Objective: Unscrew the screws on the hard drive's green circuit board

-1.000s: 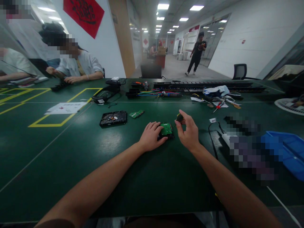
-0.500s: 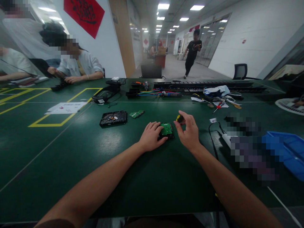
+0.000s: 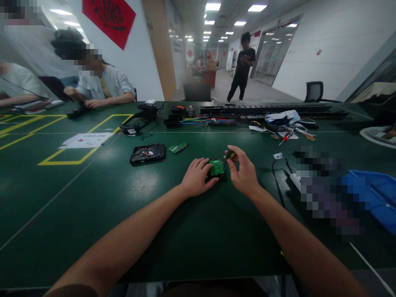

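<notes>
1. My left hand [image 3: 196, 178] is half-curled over the left part of a hard drive [image 3: 218, 168], thumb by its near edge; whether I grip or only press, I cannot tell.
2. My right hand [image 3: 243, 171] pinches a black-and-yellow tool handle [image 3: 230, 154] between thumb and fingers, closed around it, just beside the drive's right edge. I cannot tell whether its tip touches.
3. The drive lies green board up on the green table [image 3: 192, 239], well in from the near edge.
4. Beyond my left fingers, a loose circuit board [image 3: 178, 148] lies near a second drive [image 3: 147, 154], tabletop between them and me.
5. On my right, a black cord [image 3: 277, 187] bounds my room; the blue tray [image 3: 382, 202] sits well apart.
</notes>
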Action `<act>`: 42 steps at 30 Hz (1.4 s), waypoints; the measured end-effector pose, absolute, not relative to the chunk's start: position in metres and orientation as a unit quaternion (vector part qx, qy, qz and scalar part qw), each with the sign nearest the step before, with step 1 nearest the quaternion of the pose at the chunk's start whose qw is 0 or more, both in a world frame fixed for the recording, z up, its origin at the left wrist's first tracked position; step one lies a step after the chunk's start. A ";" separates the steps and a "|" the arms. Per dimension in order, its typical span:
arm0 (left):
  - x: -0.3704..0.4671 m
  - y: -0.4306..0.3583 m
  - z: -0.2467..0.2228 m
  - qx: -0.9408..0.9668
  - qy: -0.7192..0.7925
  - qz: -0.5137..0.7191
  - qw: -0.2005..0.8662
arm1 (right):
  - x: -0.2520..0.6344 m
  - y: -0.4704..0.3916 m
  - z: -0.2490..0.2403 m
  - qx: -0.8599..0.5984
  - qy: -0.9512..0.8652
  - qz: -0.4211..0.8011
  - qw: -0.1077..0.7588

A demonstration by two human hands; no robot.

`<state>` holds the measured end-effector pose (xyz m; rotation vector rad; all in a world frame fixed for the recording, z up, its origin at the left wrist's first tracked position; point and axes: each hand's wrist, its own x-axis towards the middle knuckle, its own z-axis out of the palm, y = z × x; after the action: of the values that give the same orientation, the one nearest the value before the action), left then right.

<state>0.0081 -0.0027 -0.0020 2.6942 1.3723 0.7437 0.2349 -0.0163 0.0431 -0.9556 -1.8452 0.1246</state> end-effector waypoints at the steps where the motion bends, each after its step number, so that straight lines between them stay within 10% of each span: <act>1: 0.008 -0.003 -0.002 0.866 0.440 0.238 0.014 | 0.235 -0.016 0.042 -0.394 -0.765 0.055 0.506; 42: 0.008 -0.003 0.000 0.868 0.442 0.225 0.000 | 0.236 -0.014 0.041 -0.400 -0.742 0.066 0.533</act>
<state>0.0079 -0.0031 0.0003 2.7280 1.3899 0.7060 0.2362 -0.0137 0.0406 -0.9545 -1.7702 0.1567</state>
